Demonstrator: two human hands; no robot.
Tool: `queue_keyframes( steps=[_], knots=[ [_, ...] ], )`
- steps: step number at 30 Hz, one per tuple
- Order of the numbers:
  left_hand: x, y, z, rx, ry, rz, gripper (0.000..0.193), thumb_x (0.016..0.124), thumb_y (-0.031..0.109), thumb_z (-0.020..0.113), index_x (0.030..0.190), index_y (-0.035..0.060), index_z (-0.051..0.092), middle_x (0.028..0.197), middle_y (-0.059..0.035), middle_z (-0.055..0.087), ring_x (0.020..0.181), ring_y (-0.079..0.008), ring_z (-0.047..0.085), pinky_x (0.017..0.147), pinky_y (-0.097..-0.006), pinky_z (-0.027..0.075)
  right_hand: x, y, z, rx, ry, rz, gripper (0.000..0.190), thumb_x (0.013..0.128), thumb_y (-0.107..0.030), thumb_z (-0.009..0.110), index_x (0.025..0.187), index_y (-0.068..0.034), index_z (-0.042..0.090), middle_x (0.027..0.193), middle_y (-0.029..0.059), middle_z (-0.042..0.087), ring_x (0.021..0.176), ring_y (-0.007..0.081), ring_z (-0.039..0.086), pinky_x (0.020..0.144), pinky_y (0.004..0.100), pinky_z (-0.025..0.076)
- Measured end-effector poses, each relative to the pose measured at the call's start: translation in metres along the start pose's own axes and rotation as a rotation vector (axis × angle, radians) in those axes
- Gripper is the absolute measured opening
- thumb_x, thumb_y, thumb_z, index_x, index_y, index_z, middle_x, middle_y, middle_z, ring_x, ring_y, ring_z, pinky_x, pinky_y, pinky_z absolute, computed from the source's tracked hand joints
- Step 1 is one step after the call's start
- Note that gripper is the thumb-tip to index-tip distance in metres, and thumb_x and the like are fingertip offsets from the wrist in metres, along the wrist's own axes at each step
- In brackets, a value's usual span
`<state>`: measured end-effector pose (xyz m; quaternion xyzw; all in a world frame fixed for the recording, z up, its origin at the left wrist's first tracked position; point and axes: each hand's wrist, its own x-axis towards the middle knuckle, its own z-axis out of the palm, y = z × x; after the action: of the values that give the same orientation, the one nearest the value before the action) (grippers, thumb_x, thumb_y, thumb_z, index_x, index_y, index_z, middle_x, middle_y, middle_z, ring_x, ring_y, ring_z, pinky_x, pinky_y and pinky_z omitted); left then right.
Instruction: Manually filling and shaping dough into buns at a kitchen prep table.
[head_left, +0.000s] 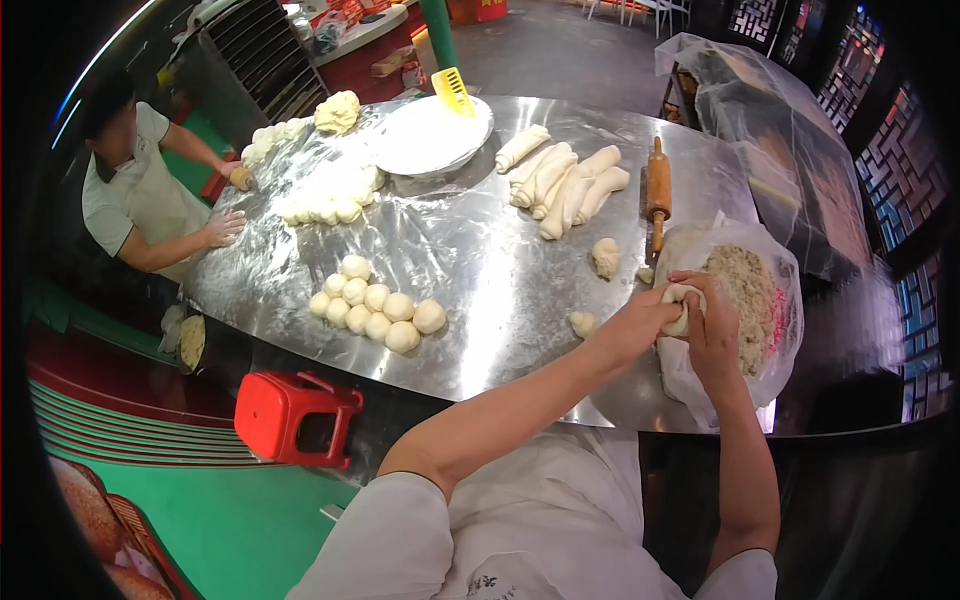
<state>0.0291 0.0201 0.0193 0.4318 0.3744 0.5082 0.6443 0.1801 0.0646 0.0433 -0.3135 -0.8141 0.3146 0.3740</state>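
My left hand (643, 322) and my right hand (711, 319) meet around one piece of dough (681, 309), fingers closed on its sides, at the left edge of a plastic-lined container. Crumbly filling (742, 300) with some pink bits at its right lies in that plastic liner (784, 375). Just beyond my hands a wooden rolling pin (658, 184) rests on the steel table. Small dough lumps (606, 259) lie left of it, and another lump (583, 324) sits beside my left forearm. Long rolled dough pieces (566, 187) are heaped farther back. Round dough balls (377, 307) stand clustered at the left.
A wide round pan of white flour (431, 139) with a yellow scoop (453, 91) is at the back. A co-worker (150, 187) handles a rolling pin (241, 178) at the far left, near floury dough pieces (334, 199). A red stool (296, 416) stands below the steel table's edge (330, 358).
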Motion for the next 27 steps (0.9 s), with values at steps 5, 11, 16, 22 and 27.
queue_keyframes(
  steps=[5,11,16,22,27],
  knots=[
    [-0.024,-0.006,-0.037,-0.558,0.062,-0.084,0.041,0.108,0.033,0.038,0.139,0.0068,0.046,0.128,-0.0061,0.056,0.116,-0.0157,0.056,0.097,-0.0326,0.047,0.009,-0.023,0.037,-0.077,-0.227,-0.024,0.034,0.094,-0.008,0.058,0.126,0.0,0.051,0.134,0.0221,0.053,0.122,0.0378,0.052,0.104,0.0451,0.041],
    [-0.066,0.014,-0.046,-0.484,0.089,-0.04,0.053,0.107,0.049,0.032,0.135,0.0067,0.049,0.123,-0.0055,0.058,0.111,-0.0169,0.057,0.099,-0.0366,0.046,0.015,-0.006,0.079,-0.386,-0.279,-0.178,0.042,0.087,-0.019,0.068,0.122,-0.002,0.052,0.126,0.0192,0.053,0.118,0.0372,0.053,0.097,0.0447,0.046],
    [-0.07,0.026,-0.06,-0.42,0.083,-0.122,0.062,0.107,0.053,0.025,0.136,0.003,0.047,0.124,-0.0102,0.059,0.113,-0.019,0.057,0.099,-0.0363,0.046,0.029,-0.021,0.089,-0.331,-0.352,0.004,0.031,0.088,-0.024,0.068,0.107,-0.002,0.057,0.114,0.0146,0.06,0.106,0.0345,0.059,0.082,0.0444,0.051],
    [-0.093,0.034,-0.081,-0.059,0.054,-0.28,0.066,0.107,0.051,0.026,0.125,-0.0046,0.057,0.109,-0.0182,0.07,0.094,-0.0237,0.07,0.097,-0.0336,0.048,0.027,-0.036,0.084,-0.118,-0.136,-0.304,0.023,0.094,-0.024,0.064,0.094,-0.002,0.058,0.091,0.0143,0.063,0.079,0.037,0.062,0.068,0.0461,0.048],
    [-0.086,0.005,-0.116,0.105,0.198,-0.088,0.072,0.107,0.053,0.024,0.132,-0.0079,0.053,0.119,-0.0232,0.066,0.109,-0.0279,0.067,0.106,-0.0374,0.043,0.012,-0.058,0.09,0.13,-0.256,0.121,0.02,0.096,-0.019,0.062,0.098,0.0,0.061,0.095,0.0188,0.062,0.089,0.0382,0.062,0.076,0.0444,0.048]
  ],
)
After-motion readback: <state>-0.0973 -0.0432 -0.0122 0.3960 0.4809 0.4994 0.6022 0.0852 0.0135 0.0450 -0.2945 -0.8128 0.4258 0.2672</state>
